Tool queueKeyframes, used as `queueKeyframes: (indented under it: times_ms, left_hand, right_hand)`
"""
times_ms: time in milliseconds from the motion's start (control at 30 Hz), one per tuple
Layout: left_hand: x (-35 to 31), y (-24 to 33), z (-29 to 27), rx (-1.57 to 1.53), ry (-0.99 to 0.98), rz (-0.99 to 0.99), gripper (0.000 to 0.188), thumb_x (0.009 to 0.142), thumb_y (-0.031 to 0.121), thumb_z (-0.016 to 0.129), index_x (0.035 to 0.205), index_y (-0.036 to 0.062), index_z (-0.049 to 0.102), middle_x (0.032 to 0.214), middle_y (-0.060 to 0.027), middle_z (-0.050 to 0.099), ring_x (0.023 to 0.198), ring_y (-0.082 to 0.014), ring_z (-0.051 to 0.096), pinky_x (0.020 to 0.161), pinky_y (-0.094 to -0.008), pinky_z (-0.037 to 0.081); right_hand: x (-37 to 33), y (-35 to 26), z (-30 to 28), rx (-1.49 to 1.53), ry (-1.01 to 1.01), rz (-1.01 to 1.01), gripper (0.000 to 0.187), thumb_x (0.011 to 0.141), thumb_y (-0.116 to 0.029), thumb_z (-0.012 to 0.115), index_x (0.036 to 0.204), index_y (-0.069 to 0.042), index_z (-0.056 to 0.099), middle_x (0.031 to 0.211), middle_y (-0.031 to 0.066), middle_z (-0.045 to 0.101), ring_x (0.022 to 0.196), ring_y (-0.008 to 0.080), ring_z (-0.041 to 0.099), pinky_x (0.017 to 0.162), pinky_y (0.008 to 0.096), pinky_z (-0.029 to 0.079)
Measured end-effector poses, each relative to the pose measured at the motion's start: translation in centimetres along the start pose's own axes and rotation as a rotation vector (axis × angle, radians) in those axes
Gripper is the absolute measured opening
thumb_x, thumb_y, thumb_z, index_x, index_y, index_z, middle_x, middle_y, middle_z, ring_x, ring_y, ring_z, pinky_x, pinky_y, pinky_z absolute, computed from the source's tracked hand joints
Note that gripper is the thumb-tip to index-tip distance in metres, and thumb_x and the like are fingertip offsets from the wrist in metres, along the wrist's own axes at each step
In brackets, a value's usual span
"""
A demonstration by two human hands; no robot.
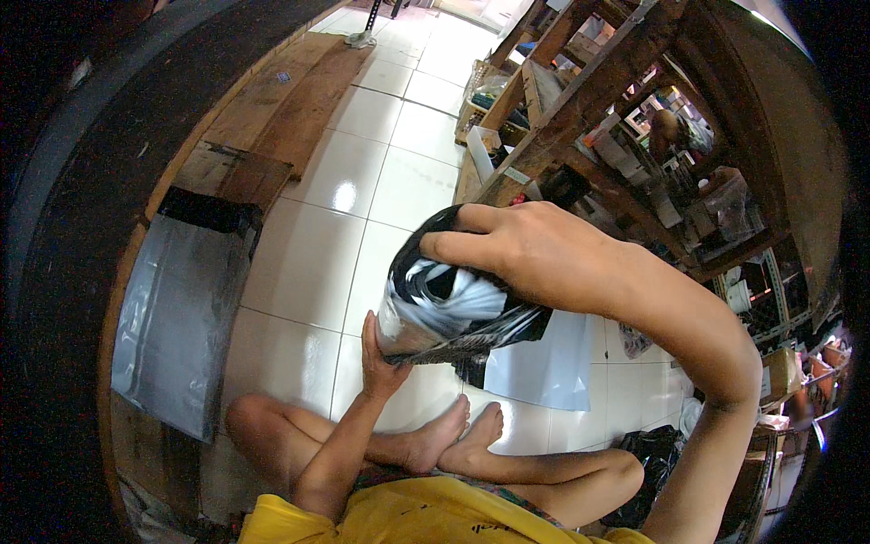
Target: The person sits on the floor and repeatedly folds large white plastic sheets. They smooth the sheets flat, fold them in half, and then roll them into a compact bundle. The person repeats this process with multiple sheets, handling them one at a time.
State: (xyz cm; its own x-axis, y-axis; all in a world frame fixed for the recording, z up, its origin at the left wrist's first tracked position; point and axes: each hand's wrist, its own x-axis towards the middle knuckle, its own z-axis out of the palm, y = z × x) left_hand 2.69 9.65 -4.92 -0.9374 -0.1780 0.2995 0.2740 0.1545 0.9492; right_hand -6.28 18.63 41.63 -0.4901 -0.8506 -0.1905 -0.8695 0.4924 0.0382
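Between my hands, above the tiled floor, is a bulky bundle of glossy black and clear plastic [435, 322]. Its upper side is crumpled, with a dark hollow and streaky white shine, and I cannot make out what is inside. My right hand [521, 245] reaches over from the right and grips the black upper edge, fingers bent onto it. Low on the bundle's left side, my left hand [384, 370] supports it with the thumb up; the other fingers are partly hidden beneath. Under the bundle, a pale flat plastic sheet [548, 367] lies on the floor.
Wooden boards [294, 118] run along the left, and a flat clear bag with a black top edge [177, 313] lies on them. A heavy wooden frame [580, 91] with cluttered shelves stands right. A basket [471, 113] sits beside it; a black plastic bag [654, 467] is near my knee.
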Motion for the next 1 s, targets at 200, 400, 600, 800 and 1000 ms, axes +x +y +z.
queueKeyframes:
  times_ms: [200,400,600,800,1000]
  left_hand:
    - [0.7,2.5,0.0,0.1,0.02,0.079,0.119,0.066,0.018,0.09,0.156,-0.0028,0.015,0.159,-0.0327,0.024,0.146,-0.0499,0.029,0.121,-0.0539,0.03]
    - [1.3,3.7,0.1,0.203,0.121,0.113,0.123,0.059,0.009,0.091,0.155,-0.0022,0.014,0.158,-0.0354,0.022,0.146,-0.0523,0.027,0.122,-0.0545,0.028]
    - [1.2,4.5,0.1,0.199,0.074,0.031,0.122,0.061,0.011,0.09,0.155,-0.0015,0.013,0.158,-0.0352,0.022,0.146,-0.0521,0.027,0.122,-0.0543,0.027]
    - [1.1,3.5,-0.3,0.231,0.062,0.139,0.119,0.067,0.019,0.09,0.155,-0.0017,0.012,0.158,-0.0353,0.022,0.146,-0.0525,0.027,0.121,-0.0553,0.028]
    - [1.1,4.0,-0.2,0.205,0.072,0.113,0.122,0.066,0.02,0.092,0.156,-0.0004,0.012,0.157,-0.0357,0.022,0.145,-0.0533,0.027,0.121,-0.0563,0.029]
  right_hand:
    - [1.0,1.2,1.6,-0.088,0.053,-0.067,0.024,0.092,-0.011,0.054,0.116,-0.008,0.052,0.099,0.0163,0.06,0.1,0.0364,0.067,0.077,0.045,0.059]
    - [0.8,1.9,0.9,-0.035,0.003,0.02,0.031,0.09,-0.011,0.058,0.121,-0.009,0.05,0.098,0.0209,0.065,0.098,0.0407,0.068,0.077,0.0493,0.058]
    - [-0.8,0.9,1.1,0.039,-0.024,0.095,0.034,0.091,-0.009,0.056,0.124,-0.012,0.05,0.073,0.0185,0.069,0.077,0.0434,0.071,0.068,0.0537,0.057]
    - [-1.1,1.4,-0.4,0.04,-0.015,-0.131,0.05,0.081,0.0,0.062,0.129,-0.013,0.058,0.1,0.0145,0.066,0.089,0.04,0.07,0.071,0.0459,0.057]
    - [-0.2,0.5,-2.0,0.06,-0.141,-0.139,0.052,0.082,-0.003,0.064,0.132,-0.017,0.056,0.106,0.0145,0.062,0.086,0.0386,0.068,0.07,0.047,0.057]
